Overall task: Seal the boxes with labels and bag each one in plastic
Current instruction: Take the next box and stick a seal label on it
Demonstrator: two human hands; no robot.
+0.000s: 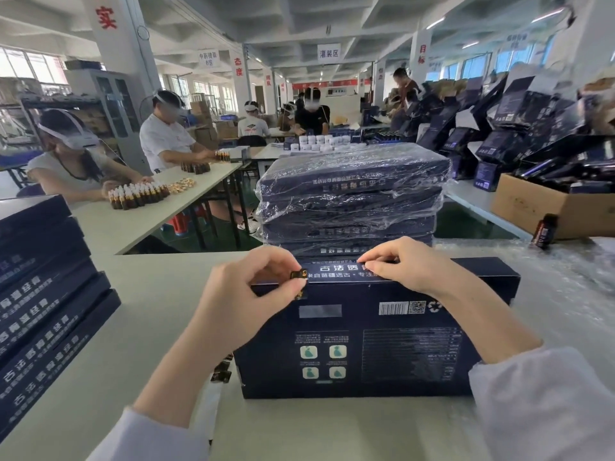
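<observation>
Item under work: one dark blue box (366, 344), standing on its long edge at the near side of the table (139, 327), printed back panel facing the worker.

Left hand (253, 287): thumb and forefinger pinch a small gold-and-black label (299, 274) at the box's upper edge, where the lid seam runs. Right hand (409, 264): fingers curled over the same edge further right, holding the lid down.

Step assessed: sealing. The label appears to be part-way onto the seam; bagging is not begun on this box. The next move calls for pressing the label flat across both sides of the seam, without creasing, while the lid is kept shut.

More labels (221, 374) lie by the box's lower left corner. Directly behind stands a stack of bagged boxes (352, 194); unbagged boxes (43, 294) are stacked at left. Clear plastic (565, 277) covers the table at right, near a small bottle (545, 229) and a cardboard carton (539, 207).

Room: a workshop hall, with other workers (166, 138) seated at tables.
</observation>
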